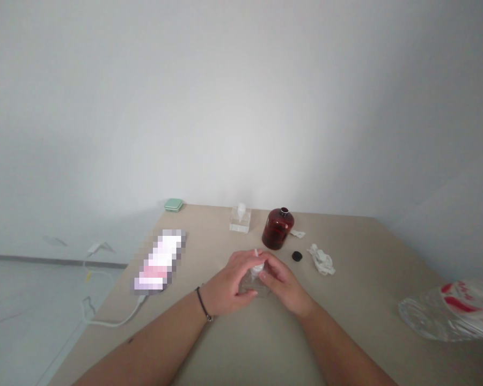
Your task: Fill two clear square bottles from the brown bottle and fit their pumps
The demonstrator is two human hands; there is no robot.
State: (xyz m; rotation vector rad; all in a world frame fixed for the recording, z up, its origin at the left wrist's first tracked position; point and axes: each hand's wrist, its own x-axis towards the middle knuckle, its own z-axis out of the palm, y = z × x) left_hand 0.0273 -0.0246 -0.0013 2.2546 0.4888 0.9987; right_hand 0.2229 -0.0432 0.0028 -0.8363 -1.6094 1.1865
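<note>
Both hands meet at the middle of a beige table [233,348]. My left hand [229,287] wraps around a small clear bottle [254,284] standing on the table, a dark band on its wrist. My right hand [284,284] pinches the white pump top [259,266] of that bottle with its fingertips. Just beyond the hands stands a dark red round bottle [277,229] with its neck uncovered, and a small black cap [297,256] lies to its right.
A second clear pump bottle [240,219] stands at the back. Crumpled white tissue [321,259] lies right of the cap. A phone [160,261] on a white cable lies at the left, a green case [173,205] at the far corner, a plastic bag [453,311] at the right edge.
</note>
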